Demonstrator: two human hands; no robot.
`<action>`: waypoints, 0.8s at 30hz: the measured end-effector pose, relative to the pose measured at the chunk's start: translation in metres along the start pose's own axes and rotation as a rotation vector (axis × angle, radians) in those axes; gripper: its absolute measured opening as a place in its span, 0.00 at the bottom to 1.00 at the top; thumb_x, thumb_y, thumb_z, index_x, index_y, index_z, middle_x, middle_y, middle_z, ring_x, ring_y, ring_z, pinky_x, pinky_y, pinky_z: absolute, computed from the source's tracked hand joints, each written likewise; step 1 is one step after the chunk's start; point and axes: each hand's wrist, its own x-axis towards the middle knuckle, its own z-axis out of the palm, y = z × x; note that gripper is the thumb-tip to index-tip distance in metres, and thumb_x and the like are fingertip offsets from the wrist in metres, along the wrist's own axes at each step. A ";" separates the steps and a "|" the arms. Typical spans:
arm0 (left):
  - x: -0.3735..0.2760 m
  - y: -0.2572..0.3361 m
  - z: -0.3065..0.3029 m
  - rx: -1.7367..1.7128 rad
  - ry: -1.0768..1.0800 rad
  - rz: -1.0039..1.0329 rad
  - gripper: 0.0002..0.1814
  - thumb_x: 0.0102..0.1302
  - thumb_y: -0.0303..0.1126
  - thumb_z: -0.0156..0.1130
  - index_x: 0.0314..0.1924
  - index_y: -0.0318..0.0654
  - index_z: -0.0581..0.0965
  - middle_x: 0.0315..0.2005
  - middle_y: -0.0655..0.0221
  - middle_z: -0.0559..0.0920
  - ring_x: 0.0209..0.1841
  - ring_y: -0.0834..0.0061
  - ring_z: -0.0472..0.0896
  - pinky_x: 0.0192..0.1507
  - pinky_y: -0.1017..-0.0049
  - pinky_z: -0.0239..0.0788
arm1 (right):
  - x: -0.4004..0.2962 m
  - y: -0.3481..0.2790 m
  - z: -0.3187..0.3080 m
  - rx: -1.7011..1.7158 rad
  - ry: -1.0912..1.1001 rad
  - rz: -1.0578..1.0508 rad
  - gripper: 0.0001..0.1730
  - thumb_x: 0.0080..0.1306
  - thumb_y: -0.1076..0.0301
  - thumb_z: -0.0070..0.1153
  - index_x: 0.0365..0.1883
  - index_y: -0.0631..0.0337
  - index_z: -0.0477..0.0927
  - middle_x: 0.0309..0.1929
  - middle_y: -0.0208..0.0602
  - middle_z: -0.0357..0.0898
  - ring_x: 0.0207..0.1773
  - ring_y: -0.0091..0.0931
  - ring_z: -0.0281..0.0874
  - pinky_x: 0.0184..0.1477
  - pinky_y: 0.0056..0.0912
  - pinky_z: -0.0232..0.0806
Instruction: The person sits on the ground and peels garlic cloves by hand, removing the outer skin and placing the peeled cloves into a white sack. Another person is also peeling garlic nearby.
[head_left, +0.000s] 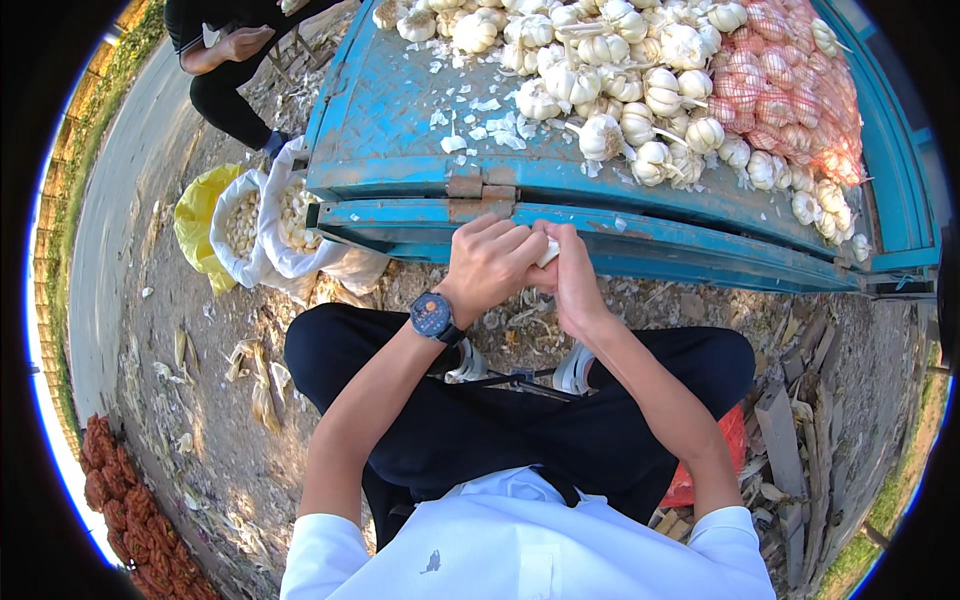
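My left hand (491, 262), with a dark-faced wristwatch (430, 315) on its wrist, is pressed together with my right hand (574, 277). Both close around a small white piece of garlic (550, 253), mostly hidden by the fingers. They are just in front of the lowered side panel (660, 244) of a blue metal truck bed (375, 142). On the bed lies a pile of whole garlic bulbs (600, 82), and scattered papery skins (506, 131) rest nearer its edge.
A red mesh sack of garlic (784, 90) rests at the bed's right. White sacks (274, 259) of cloves and a yellow bag (196, 225) stand at left, near another person's leg (232, 112). Wooden boards (784, 442) lie right; red mesh sacks (124, 502) sit lower left.
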 end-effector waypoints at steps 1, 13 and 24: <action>-0.001 0.000 0.001 0.005 0.003 -0.003 0.16 0.50 0.37 0.71 0.23 0.47 0.69 0.17 0.74 0.70 0.21 0.74 0.75 0.25 0.73 0.63 | 0.000 0.001 0.001 0.004 0.012 -0.001 0.18 0.77 0.55 0.37 0.29 0.49 0.70 0.23 0.18 0.60 0.23 0.14 0.51 0.25 0.25 0.44; 0.003 -0.006 0.000 -0.012 -0.023 0.006 0.18 0.59 0.44 0.71 0.26 0.44 0.71 0.19 0.73 0.72 0.23 0.73 0.77 0.27 0.72 0.67 | -0.001 0.001 0.001 0.078 -0.004 0.047 0.17 0.77 0.50 0.39 0.33 0.48 0.72 0.24 0.16 0.59 0.23 0.12 0.49 0.25 0.23 0.41; 0.015 -0.007 -0.017 -0.071 -0.134 -0.132 0.18 0.60 0.44 0.70 0.31 0.42 0.72 0.21 0.69 0.75 0.24 0.64 0.79 0.27 0.69 0.69 | -0.001 -0.024 0.007 -0.278 -0.106 -0.100 0.15 0.78 0.57 0.37 0.35 0.54 0.70 0.25 0.20 0.59 0.28 0.13 0.52 0.30 0.20 0.51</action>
